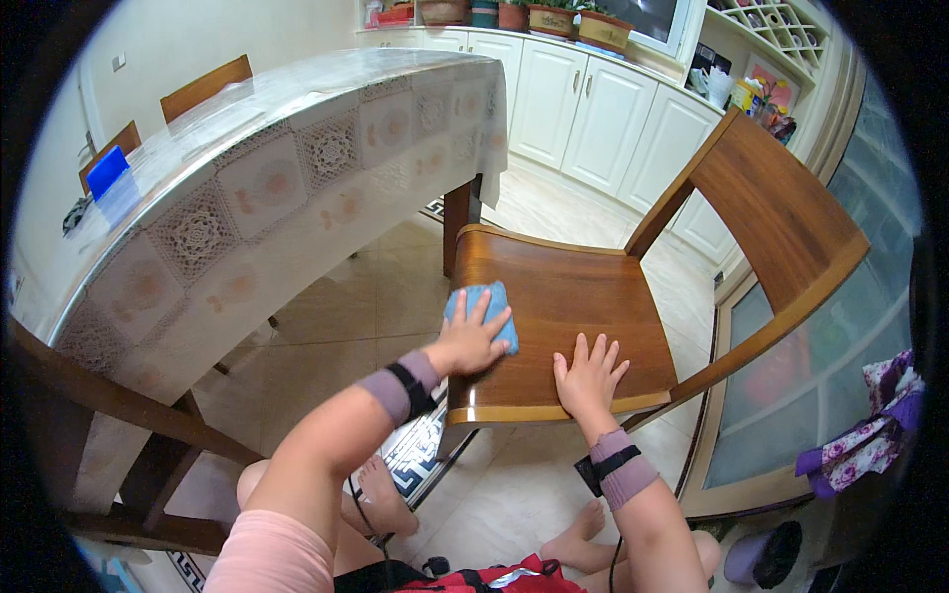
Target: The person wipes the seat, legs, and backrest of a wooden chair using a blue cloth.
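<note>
Under the spread fingers of my left hand [468,345] lies a folded blue cloth [498,295], pressed flat against the wooden seat [552,293] near its front edge. The hand hides part of the cloth. My right hand [588,379] rests on the same seat by the near side edge, fingers apart, with nothing in it. The seat belongs to a glossy brown wooden chair whose curved backrest [771,185] rises at the right. Each wrist wears a mauve band with a black strap.
A dining table with a patterned cloth cover [326,152] stands left of the chair. Another wooden chair [148,415] is close on my left. White cabinets [545,104] line the back; a glass door [764,385] is at right, near a purple bin [749,557].
</note>
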Demonstrator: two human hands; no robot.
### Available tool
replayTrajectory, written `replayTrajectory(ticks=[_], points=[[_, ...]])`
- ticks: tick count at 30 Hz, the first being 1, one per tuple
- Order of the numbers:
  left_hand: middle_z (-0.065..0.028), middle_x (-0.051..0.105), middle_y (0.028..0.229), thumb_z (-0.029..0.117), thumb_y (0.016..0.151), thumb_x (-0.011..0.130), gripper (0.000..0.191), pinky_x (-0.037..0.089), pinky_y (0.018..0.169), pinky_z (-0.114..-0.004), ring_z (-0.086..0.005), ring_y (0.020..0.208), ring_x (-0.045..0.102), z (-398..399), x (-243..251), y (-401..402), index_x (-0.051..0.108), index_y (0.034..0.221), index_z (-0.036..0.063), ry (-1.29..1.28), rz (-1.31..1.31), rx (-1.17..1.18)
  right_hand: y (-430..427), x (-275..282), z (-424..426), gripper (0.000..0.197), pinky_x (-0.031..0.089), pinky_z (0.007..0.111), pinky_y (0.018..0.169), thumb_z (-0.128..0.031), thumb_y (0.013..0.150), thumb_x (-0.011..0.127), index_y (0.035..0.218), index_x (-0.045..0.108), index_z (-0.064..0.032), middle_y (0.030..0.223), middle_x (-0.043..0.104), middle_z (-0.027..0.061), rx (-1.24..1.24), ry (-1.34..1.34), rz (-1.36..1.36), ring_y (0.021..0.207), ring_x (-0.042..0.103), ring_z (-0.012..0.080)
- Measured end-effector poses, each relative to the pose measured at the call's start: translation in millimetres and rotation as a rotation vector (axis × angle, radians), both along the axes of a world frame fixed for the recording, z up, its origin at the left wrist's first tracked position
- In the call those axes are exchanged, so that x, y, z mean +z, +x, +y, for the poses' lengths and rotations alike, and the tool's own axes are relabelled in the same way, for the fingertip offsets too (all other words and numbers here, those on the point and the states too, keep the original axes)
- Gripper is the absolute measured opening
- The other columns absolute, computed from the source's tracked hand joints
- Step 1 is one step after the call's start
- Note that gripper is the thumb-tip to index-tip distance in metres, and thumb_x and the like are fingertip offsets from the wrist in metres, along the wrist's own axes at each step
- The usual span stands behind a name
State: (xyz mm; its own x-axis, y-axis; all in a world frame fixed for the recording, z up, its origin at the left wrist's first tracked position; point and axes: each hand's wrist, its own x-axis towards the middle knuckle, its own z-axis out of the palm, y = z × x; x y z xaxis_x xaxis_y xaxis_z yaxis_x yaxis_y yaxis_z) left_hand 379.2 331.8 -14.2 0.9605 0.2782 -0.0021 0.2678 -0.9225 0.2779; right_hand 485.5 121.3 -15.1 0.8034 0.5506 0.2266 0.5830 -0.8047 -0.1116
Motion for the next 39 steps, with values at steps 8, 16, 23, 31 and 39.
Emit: replayTrajectory(ticks=[8, 16, 23, 31, 39], points=[[-0.0281, 0.011, 0.157, 0.054, 0.098, 0.033, 0.069, -0.005, 0.116, -0.056, -0.0458, 0.146, -0.002, 99.9, 1.4, 107.1, 0.022, 0.153, 0.014, 0.058, 0.074, -0.014, 3.9, -1.8, -3.6, 0.062, 0.017, 0.069, 0.108, -0.046, 0.093, 0.049, 0.139, 0.046, -0.0041, 0.146, 0.036, 0.0285, 0.022, -0.024, -0.069, 0.138, 0.025, 0.0492], [-0.0263, 0.013, 0.157, 0.052, 0.097, 0.035, 0.068, -0.005, 0.116, -0.057, -0.0409, 0.147, -0.002, 124.5, -6.8, 138.0, 0.025, 0.152, 0.0134, 0.067, 0.021, 0.054, 7.2, -0.2, -5.1, 0.065, 0.014, 0.07, 0.107, -0.048, 0.092, 0.049, 0.14, 0.045, -0.0039, 0.146, 0.034, 0.0289, 0.029, -0.015, -0.026, 0.138, 0.023, 0.0502], [-0.0349, 0.016, 0.152, 0.052, 0.097, 0.037, 0.07, -0.004, 0.114, -0.06, -0.0465, 0.145, 0.001, 90.2, -26.7, 71.8, 0.028, 0.151, 0.0084, 0.076, -0.066, -0.079, 4.7, -0.1, -0.7, 0.066, 0.014, 0.07, 0.108, -0.049, 0.091, 0.049, 0.14, 0.044, -0.0051, 0.146, 0.034, 0.0286, 0.035, 0.048, -0.006, 0.138, 0.023, 0.0496], [-0.0202, 0.017, 0.158, 0.055, 0.098, 0.033, 0.062, 0.002, 0.114, -0.062, -0.0496, 0.144, -0.001, -24.8, -14.8, -37.3, 0.033, 0.151, 0.022, -0.054, -0.046, -0.126, 5.7, -4.6, -5.9, 0.063, 0.014, 0.067, 0.11, -0.049, 0.092, 0.048, 0.139, 0.048, -0.0074, 0.147, 0.037, 0.0256, -0.002, 0.057, -0.048, 0.139, 0.025, 0.0472], [-0.0131, 0.013, 0.161, 0.053, 0.098, 0.036, 0.054, 0.011, 0.109, -0.069, -0.0495, 0.144, -0.005, -44.0, -19.9, -65.3, 0.04, 0.147, 0.03, -0.201, -0.118, -0.178, 2.9, -3.9, -5.3, 0.066, 0.011, 0.066, 0.111, -0.05, 0.094, 0.046, 0.144, 0.041, -0.0082, 0.152, 0.03, 0.0247, -0.019, 0.029, 0.026, 0.142, 0.02, 0.0457]])
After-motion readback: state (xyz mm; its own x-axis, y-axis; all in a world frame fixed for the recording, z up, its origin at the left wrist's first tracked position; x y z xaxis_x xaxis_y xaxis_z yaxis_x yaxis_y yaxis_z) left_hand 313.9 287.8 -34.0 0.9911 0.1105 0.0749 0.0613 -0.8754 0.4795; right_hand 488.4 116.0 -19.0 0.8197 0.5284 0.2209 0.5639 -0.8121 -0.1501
